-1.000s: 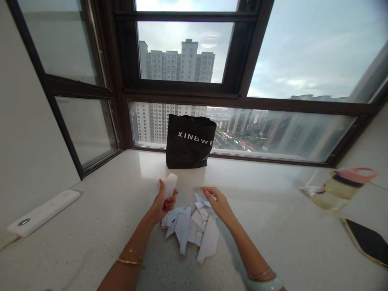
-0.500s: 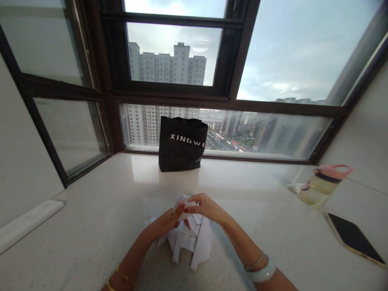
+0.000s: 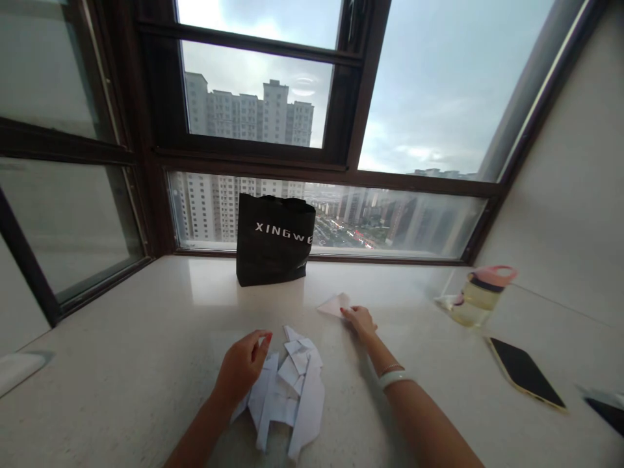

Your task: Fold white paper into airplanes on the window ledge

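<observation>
A heap of folded white paper pieces (image 3: 288, 390) lies on the pale stone sill (image 3: 121, 364) in front of me. My left hand (image 3: 241, 367) hovers at the heap's left edge, fingers curled loosely with nothing seen in them. My right hand (image 3: 359, 320) reaches forward and to the right, its fingertips pinching a single folded white paper (image 3: 334, 304) that rests on the sill apart from the heap.
A black bag with white lettering (image 3: 273, 239) stands against the window (image 3: 322, 214). At the right are a pink-lidded bottle (image 3: 478, 296) and a dark phone (image 3: 526, 374). A white object (image 3: 14, 370) lies at the far left edge.
Both hands were together holding a paper above the heap. The right hand has since carried one piece forward-right onto the sill, and the left hand has dropped beside the heap. The view shifted right.
</observation>
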The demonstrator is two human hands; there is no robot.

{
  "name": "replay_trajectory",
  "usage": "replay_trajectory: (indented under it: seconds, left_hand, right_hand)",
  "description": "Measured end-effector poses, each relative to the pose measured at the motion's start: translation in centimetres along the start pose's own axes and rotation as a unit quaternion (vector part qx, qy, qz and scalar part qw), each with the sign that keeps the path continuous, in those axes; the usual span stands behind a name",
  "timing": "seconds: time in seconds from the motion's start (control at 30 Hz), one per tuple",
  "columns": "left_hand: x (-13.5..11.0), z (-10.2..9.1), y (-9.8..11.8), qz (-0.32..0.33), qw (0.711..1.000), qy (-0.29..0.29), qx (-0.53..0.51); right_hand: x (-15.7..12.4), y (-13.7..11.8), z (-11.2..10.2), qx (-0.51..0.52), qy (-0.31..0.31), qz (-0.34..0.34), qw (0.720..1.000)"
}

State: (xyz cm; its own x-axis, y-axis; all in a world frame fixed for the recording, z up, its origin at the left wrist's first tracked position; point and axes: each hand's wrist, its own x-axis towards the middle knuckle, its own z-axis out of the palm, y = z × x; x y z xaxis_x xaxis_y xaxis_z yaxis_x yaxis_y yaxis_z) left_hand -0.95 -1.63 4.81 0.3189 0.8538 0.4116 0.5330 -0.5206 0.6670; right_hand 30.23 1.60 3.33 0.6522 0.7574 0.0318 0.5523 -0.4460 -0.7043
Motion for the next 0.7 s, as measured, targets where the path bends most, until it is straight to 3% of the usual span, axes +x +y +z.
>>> replay_trajectory:
  seconds: [0.2, 0.43, 0.5, 0.6, 0.7]
  left_hand:
    - [0.0, 0.1, -0.2, 0.009, 1.000, -0.022, 0.012]
    - [0.2, 0.0, -0.9, -0.007, 1.000, -0.005, 0.023]
    - [0.2, 0.0, -1.0, -0.016, 1.000, -0.002, 0.023]
    - [0.2, 0.1, -1.0, -0.026, 1.000, 0.000, 0.016]
    - [0.2, 0.4, -0.9, -0.034, 0.999, 0.000, -0.012]
  right_hand:
    - [-0.2, -0.2, 1.9, -0.143, 0.106, -0.019, 0.984]
    - [-1.9, -2.5, 1.6, -0.191, 0.174, -0.083, 0.962]
    - [-3.5, -2.9, 2.0, -0.190, 0.116, -0.135, 0.965]
    - [-6.3, -2.7, 3.1, -0.172, -0.056, -0.207, 0.961]
    - [-8.4, -2.5, 3.9, -0.104, -0.144, -0.200, 0.964]
